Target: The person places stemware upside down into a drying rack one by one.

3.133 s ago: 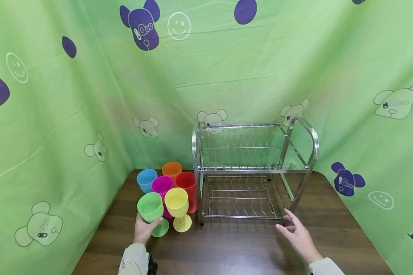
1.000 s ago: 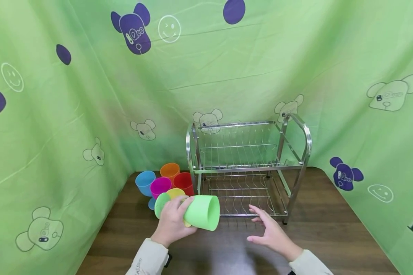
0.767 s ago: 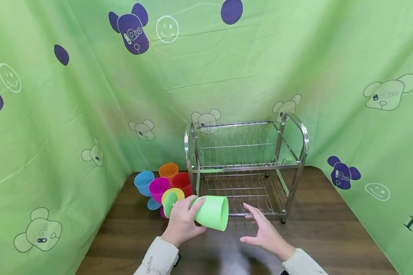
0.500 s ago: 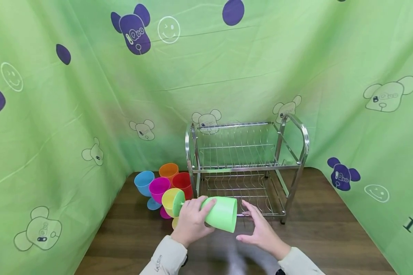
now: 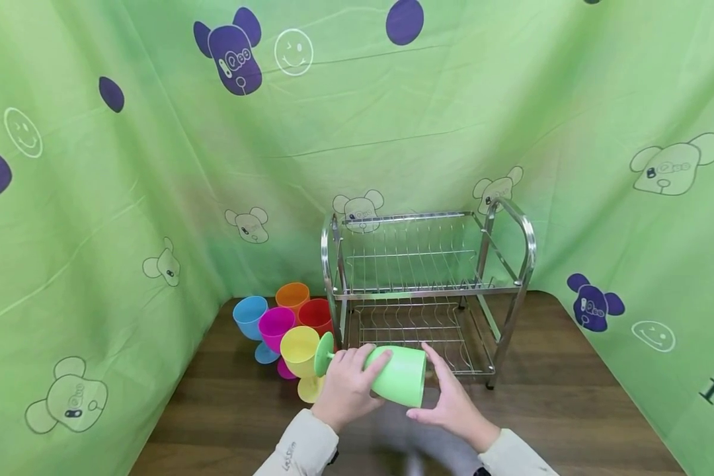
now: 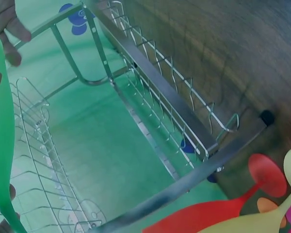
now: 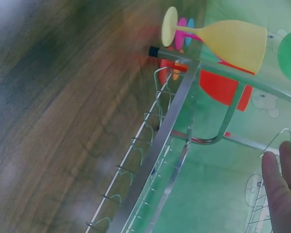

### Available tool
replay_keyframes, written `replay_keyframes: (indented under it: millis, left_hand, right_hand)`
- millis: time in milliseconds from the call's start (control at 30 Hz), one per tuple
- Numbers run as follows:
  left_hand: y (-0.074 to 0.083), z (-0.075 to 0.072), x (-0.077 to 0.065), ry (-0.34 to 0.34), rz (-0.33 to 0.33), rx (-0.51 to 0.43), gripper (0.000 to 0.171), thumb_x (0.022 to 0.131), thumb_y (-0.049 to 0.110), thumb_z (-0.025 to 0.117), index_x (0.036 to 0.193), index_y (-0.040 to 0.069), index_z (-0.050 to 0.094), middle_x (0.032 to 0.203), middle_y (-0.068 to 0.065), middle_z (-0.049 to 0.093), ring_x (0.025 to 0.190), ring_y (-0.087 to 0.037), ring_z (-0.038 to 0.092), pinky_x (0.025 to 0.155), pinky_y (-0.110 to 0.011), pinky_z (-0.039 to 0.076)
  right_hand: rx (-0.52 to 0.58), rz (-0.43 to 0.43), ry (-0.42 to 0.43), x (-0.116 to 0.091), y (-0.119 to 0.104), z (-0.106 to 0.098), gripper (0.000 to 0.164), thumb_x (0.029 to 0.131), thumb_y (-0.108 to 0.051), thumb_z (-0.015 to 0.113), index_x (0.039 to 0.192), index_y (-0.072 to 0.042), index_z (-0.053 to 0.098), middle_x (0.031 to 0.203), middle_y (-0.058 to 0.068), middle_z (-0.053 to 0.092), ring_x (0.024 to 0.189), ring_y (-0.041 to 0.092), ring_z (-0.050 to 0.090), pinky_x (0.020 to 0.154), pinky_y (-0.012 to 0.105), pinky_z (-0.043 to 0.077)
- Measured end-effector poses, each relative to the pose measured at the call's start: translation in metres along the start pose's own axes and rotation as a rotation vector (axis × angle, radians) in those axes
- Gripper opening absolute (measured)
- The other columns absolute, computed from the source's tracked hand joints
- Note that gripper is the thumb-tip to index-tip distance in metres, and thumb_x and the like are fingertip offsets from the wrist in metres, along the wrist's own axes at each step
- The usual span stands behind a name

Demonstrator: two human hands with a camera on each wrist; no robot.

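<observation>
Green goblet [image 5: 400,374], one: held on its side above the table, in front of the rack; mouth toward half past three, foot toward half past nine. Directions are read from this goblet, head view.

Left hand [image 5: 348,387]: fingers curled round the lower bowl, gripping it. Right hand [image 5: 452,404]: at four o'clock, thumb and fingers spread about the rim; contact cannot be told.

Step in hand, as judged: turning the goblet and bringing it between both hands. The next move appears to call for the right hand to close on the rim, with the left steadying.

Remaining goblets, upright, grouped: yellow [image 5: 300,349], magenta [image 5: 276,326] and blue [image 5: 250,316], between nine and ten; red [image 5: 317,316] and orange [image 5: 292,296], at ten.

Rack [image 5: 428,293], metal, two wire tiers: twelve to one o'clock.

Table [image 5: 577,390]: brown, wood-grained. Surround: green cloth [image 5: 428,125] on three sides, printed with cartoon heads and smiling faces.
</observation>
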State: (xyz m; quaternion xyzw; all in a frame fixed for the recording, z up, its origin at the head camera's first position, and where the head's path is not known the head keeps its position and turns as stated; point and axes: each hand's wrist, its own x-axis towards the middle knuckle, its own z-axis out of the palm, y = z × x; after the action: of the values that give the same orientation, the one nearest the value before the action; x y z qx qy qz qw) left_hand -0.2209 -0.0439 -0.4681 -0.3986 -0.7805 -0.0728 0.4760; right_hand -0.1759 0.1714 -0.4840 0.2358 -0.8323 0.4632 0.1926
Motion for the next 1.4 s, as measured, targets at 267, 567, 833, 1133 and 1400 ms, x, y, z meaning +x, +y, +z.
replay_keyframes:
  millis: [267,567,833,1133,1400]
  left_hand:
    - [0.008,0.005,0.005,0.011,-0.027,-0.029,0.076,0.051,0.042,0.087,0.115,0.013,0.059,0.104,-0.008,0.061,0.082,-0.02,0.061,0.07,-0.031,0.051]
    - [0.013,0.011,0.013,0.03,0.035,-0.014,0.078,0.053,0.055,0.081,0.116,0.016,0.059,0.106,-0.007,0.063,0.081,-0.018,0.062,0.066,-0.027,0.05]
    - [0.016,0.008,0.016,-0.036,0.05,-0.025,0.069,0.056,0.055,0.08,0.117,0.027,0.064,0.107,-0.007,0.063,0.076,-0.018,0.061,0.065,-0.027,0.05]
    - [0.009,0.008,0.011,-0.034,0.011,-0.093,0.079,0.053,0.051,0.085,0.12,0.019,0.059,0.11,-0.008,0.062,0.081,-0.02,0.063,0.068,-0.028,0.051]
    - [-0.004,0.009,-0.001,-0.032,-0.08,-0.142,0.076,0.055,0.037,0.09,0.121,0.013,0.061,0.101,-0.001,0.066,0.083,-0.015,0.065,0.073,-0.028,0.053]
  right_hand:
    - [0.009,0.04,0.083,0.002,-0.006,-0.002,0.103,0.05,-0.01,0.087,0.138,0.005,0.036,0.126,0.027,0.05,0.11,0.04,0.047,0.088,0.069,0.037]
    - [-0.044,-0.079,0.104,0.009,-0.003,-0.003,0.1,0.048,-0.013,0.088,0.136,0.002,0.043,0.115,0.011,0.053,0.097,0.008,0.049,0.078,0.033,0.049]
    - [-0.06,-0.071,0.066,0.011,-0.003,-0.004,0.096,0.05,-0.016,0.088,0.134,0.003,0.044,0.114,0.014,0.052,0.093,0.011,0.05,0.072,0.031,0.05]
    - [-0.081,-0.015,0.05,0.016,-0.011,-0.006,0.091,0.052,-0.016,0.088,0.131,0.002,0.046,0.115,0.014,0.052,0.088,0.016,0.052,0.067,0.03,0.05]
    - [-0.096,-0.045,0.091,0.019,-0.013,-0.015,0.093,0.047,-0.014,0.088,0.128,0.002,0.047,0.111,0.012,0.055,0.093,0.016,0.052,0.071,0.035,0.051]
